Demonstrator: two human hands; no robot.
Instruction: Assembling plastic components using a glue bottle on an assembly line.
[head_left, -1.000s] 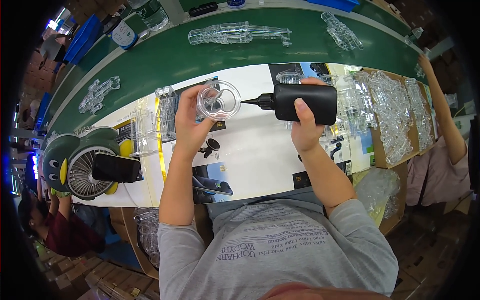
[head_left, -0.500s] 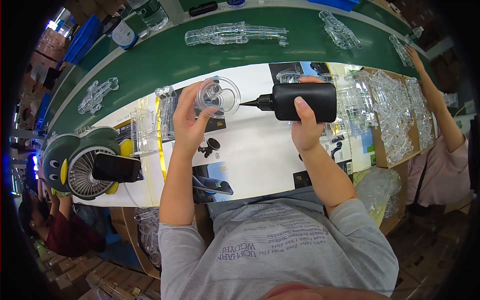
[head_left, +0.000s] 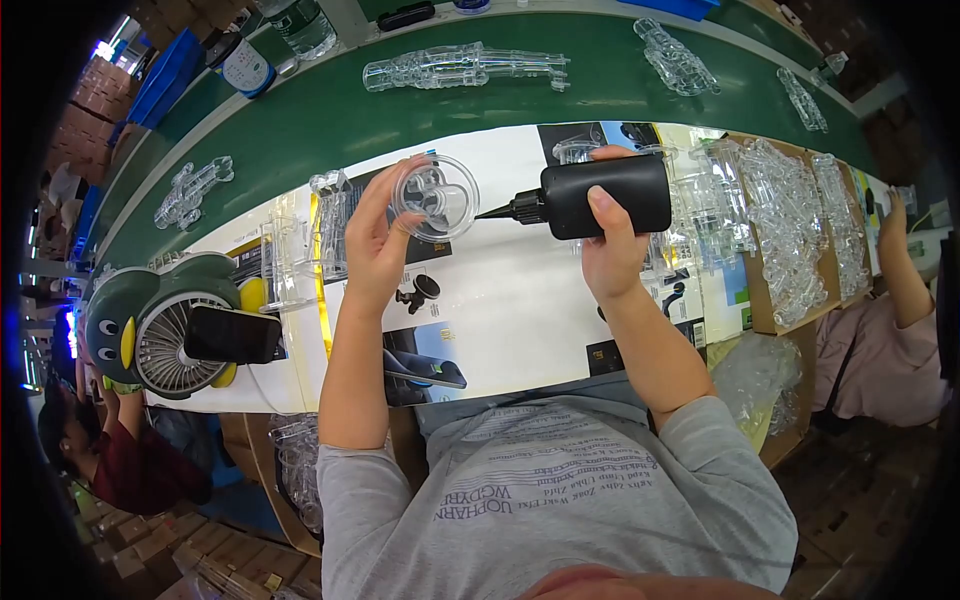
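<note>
My left hand [head_left: 376,238] grips a clear round part [head_left: 455,203] by its left rim, fingers behind and thumb in front. This part looks like a wide see-through ring with smaller rounded shapes inside; whether it is glass or plastic I cannot tell. Wrapped in my right hand [head_left: 612,255] is a black squeeze bottle [head_left: 625,190], lying on its side with its thin pointed nozzle [head_left: 497,212] toward the left. The nozzle tip is at the right rim of the clear part; touching or just apart, I cannot tell.
Clear assembled pieces [head_left: 465,68] lie along the green belt [head_left: 300,120] behind the printed work surface [head_left: 500,320]. To the right stands a cardboard box [head_left: 790,318] of clear parts. A green fan [head_left: 165,335] with a phone [head_left: 232,335] sits left. A co-worker's arm [head_left: 903,265] is at far right.
The clear part has turned slightly in my left hand; the bottle has barely shifted. Pieces on the belt have slid a little left. The co-worker's hand at right has left the belt and moved down.
</note>
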